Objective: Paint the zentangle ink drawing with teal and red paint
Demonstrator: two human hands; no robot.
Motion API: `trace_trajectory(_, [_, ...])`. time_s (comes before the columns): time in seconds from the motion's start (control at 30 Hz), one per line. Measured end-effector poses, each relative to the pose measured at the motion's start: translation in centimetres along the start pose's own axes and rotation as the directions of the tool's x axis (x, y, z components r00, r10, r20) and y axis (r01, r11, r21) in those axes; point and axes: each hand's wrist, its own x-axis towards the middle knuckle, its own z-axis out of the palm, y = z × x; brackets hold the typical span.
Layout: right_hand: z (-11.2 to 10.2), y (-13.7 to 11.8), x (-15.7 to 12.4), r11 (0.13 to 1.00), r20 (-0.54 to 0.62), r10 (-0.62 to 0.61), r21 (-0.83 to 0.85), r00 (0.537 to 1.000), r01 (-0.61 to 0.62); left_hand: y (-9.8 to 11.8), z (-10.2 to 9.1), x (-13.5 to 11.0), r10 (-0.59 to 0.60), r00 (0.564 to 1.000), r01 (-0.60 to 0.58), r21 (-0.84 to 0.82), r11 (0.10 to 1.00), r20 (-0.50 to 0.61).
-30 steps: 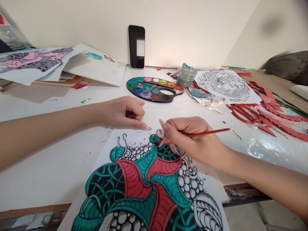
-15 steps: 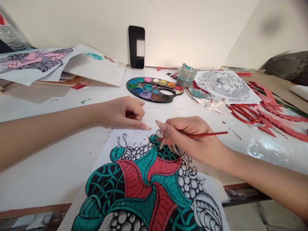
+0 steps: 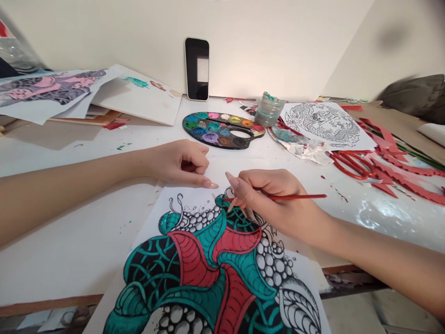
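Note:
My right hand (image 3: 269, 195) is closed around a thin red paintbrush (image 3: 299, 197), its handle pointing right. The brush tip meets a small teal shape near the top of the patterned drawing (image 3: 200, 260), a white sheet with teal, red and black swirls and uncoloured bubbles. At the sheet's top edge rests my left hand (image 3: 187, 162), its fingers curled in and its thumb stretched toward the right hand; nothing shows in it. Beyond both hands lies a black paint palette (image 3: 236, 142) with wells of many colours.
A phone (image 3: 197, 69) leans upright on the wall. Right of the palette stand a jar of cloudy water (image 3: 269, 111), a crumpled painted cloth or paper (image 3: 306, 148), a dragon drawing (image 3: 327, 123) and red-handled scissors (image 3: 352, 164) among red paper strips. Papers and boards (image 3: 149, 104) lie at back left.
The right hand and brush have shifted very slightly, with the brush handle a little lower and further left. My left hand has stayed in place.

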Motion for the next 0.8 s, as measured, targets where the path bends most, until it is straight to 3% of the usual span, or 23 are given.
trace_trajectory(0.3, [-0.04,0.14,-0.15,1.000,0.028,-0.010,0.025,1.000,0.010,0.29,0.01,0.20,0.015,1.000,-0.015,-0.013,1.000,-0.003])
trace_trajectory(0.8, [0.09,0.08,-0.03,1.000,-0.024,-0.018,-0.006,1.000,0.017,0.47,-0.19,0.19,0.006,1.000,-0.006,0.014,1.000,0.028])
